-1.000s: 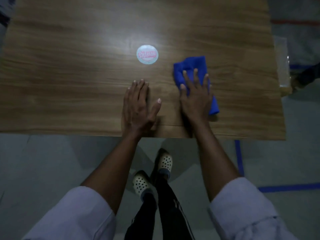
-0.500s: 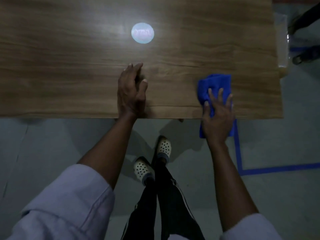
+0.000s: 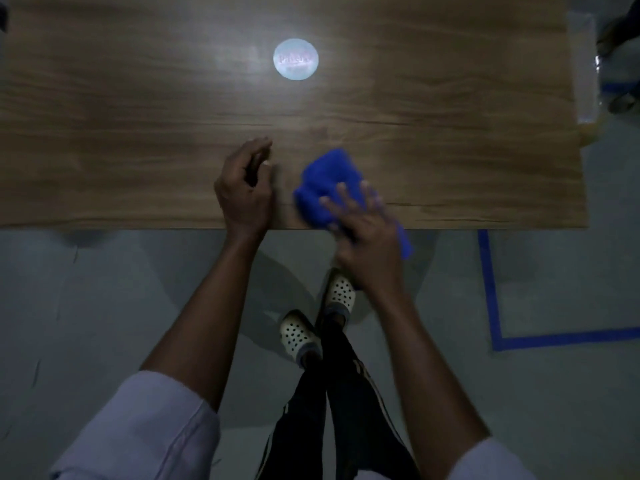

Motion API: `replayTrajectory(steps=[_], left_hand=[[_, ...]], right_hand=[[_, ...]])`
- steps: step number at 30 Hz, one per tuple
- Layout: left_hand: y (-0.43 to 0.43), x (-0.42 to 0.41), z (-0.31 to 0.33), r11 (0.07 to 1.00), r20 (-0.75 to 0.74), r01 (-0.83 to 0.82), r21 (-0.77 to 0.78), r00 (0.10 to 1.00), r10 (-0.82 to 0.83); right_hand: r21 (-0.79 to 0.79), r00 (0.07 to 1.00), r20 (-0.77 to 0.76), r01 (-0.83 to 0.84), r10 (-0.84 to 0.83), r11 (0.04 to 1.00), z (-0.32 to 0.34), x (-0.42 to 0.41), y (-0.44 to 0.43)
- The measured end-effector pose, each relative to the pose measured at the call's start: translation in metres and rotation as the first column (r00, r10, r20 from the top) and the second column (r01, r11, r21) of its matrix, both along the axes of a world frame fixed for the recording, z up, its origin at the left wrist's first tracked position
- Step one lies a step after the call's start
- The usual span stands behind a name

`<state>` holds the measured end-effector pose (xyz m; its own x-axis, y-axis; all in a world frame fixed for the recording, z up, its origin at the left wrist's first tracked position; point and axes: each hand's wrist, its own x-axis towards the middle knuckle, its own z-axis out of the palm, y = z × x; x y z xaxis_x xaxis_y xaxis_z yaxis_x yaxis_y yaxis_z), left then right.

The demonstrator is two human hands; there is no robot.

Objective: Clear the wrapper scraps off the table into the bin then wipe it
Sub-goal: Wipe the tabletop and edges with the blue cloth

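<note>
A blue cloth (image 3: pixel 323 178) lies bunched at the near edge of the wooden table (image 3: pixel 138 133), part of it hanging over the edge. My right hand (image 3: pixel 363 230) presses on the cloth with straight, spread fingers. My left hand (image 3: pixel 244 188) rests on the table just left of the cloth, its fingers loosely curled and holding nothing. A round pale sticker or lid with pink lettering (image 3: pixel 296 59) lies farther back near the table's middle. No wrapper scraps show on the table.
A clear plastic bin or bag (image 3: pixel 585 64) hangs at the table's right end. Blue tape lines (image 3: pixel 491 292) mark the grey floor on the right. My feet in pale perforated clogs (image 3: pixel 318 317) stand below the near edge.
My right hand has slid the blue cloth leftward along the near edge, toward my left hand. My left hand has stayed in place with its fingers curling in.
</note>
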<state>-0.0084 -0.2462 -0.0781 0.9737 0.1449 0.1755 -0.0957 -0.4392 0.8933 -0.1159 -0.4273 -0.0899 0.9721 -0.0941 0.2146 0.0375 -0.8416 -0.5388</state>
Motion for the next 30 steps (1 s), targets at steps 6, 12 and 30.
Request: replayTrajectory(steps=[6, 12, 30], left_hand=[[0.027, -0.039, -0.023, 0.935, 0.193, 0.055, 0.351, 0.973, -0.13], [0.03, -0.065, -0.023, 0.97, 0.159, -0.019, 0.241, 0.987, -0.021], [0.039, 0.016, -0.001, 0.911, 0.081, -0.006, 0.413, 0.996, -0.03]], right_hand=[[0.046, 0.747, 0.01, 0.663, -0.664, 0.747, -0.006, 0.006, -0.033], [0.083, 0.947, 0.056, 0.312, -0.317, 0.947, 0.005, 0.023, 0.124], [-0.237, 0.973, -0.11, 0.17, -0.201, 0.956, 0.007, 0.077, 0.098]])
